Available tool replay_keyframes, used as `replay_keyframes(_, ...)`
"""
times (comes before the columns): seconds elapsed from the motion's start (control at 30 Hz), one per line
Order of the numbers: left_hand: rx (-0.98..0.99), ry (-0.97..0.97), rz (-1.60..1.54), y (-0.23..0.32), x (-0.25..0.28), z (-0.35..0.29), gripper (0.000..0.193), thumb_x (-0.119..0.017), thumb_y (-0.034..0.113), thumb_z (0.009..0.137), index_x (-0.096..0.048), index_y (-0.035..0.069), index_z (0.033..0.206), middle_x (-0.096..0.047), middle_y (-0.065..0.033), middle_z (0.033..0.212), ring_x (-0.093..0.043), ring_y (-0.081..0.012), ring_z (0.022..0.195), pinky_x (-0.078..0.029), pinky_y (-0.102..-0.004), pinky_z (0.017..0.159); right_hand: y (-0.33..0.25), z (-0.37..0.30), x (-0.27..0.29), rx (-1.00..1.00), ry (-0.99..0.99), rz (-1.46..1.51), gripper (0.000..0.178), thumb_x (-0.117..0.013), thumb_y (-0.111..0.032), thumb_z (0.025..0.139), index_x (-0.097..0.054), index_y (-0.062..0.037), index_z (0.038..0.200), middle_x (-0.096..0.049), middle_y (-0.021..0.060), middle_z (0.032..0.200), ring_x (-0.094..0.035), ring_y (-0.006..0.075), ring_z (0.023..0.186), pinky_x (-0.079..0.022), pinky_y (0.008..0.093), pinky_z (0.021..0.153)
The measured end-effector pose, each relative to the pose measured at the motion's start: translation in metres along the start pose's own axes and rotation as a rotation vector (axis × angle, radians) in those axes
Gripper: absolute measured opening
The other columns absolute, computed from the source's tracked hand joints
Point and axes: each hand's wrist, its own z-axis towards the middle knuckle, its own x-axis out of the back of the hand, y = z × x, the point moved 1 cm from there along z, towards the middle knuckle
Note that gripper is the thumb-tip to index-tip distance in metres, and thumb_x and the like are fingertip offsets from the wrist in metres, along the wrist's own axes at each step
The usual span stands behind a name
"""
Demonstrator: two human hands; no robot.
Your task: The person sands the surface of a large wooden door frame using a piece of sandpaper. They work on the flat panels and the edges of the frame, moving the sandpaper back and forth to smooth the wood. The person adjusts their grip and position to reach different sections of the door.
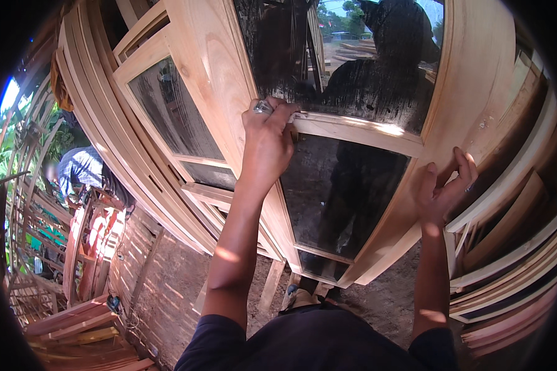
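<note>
Before me stands an unpainted wooden frame [365,135] with dark glass panes; a crossbar runs between the large upper pane [278,55] and the lower pane [346,185]. My left hand [268,133], wearing a ring, is closed at the left end of this crossbar. Its fingertips press together near the bar's upper edge; whatever they hold is too small and hidden to name. On the right, my right hand [444,190] rests against the wide right-hand upright [470,80], fingers apart and nothing held.
More glazed wooden frames [173,105] lean at the left, beside long boards [99,111]. Stacked frames and planks [507,272] stand at the right. A person in a checked shirt [80,170] bends over wood at the far left. Planks [80,337] lie on the dirt floor [161,278].
</note>
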Motion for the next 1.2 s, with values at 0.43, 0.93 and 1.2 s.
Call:
replay_keyframes(0.43,-0.112,-0.075,-0.092,0.034,-0.019,0.005,0.04,-0.059,-0.013,0.066,-0.066,0.003,0.102,-0.064,-0.0131,0.1,-0.055,-0.0344,0.097,-0.041,-0.0439,0.084,0.002,-0.003,-0.006,-0.015,0.023,0.088,0.053,-0.062,-0.009,0.086,-0.044,0.0035,0.135,-0.036,0.0209,0.13,-0.041,0.0327,0.118,-0.036,0.0426,0.104)
replay_keyframes(0.93,-0.224,-0.165,-0.211,0.086,-0.05,0.014,0.038,-0.059,-0.012,0.07,-0.064,0.002,0.105,-0.064,-0.0139,0.102,-0.058,-0.0343,0.101,-0.041,-0.0457,0.094,-0.004,0.001,0.0,-0.023,-0.012,0.074,0.053,-0.062,-0.006,0.085,-0.045,0.0013,0.135,-0.035,0.0186,0.129,-0.042,0.031,0.117,-0.038,0.0393,0.102)
replay_keyframes(1.2,-0.154,-0.158,-0.162,0.072,-0.032,0.019,0.034,-0.057,-0.015,0.071,-0.066,0.001,0.1,-0.064,-0.0142,0.098,-0.058,-0.0336,0.093,-0.042,-0.0433,0.089,-0.006,-0.001,-0.001,-0.036,-0.021,0.091,0.052,-0.063,-0.004,0.085,-0.045,0.0019,0.134,-0.034,0.0195,0.13,-0.042,0.0304,0.118,-0.039,0.037,0.102)
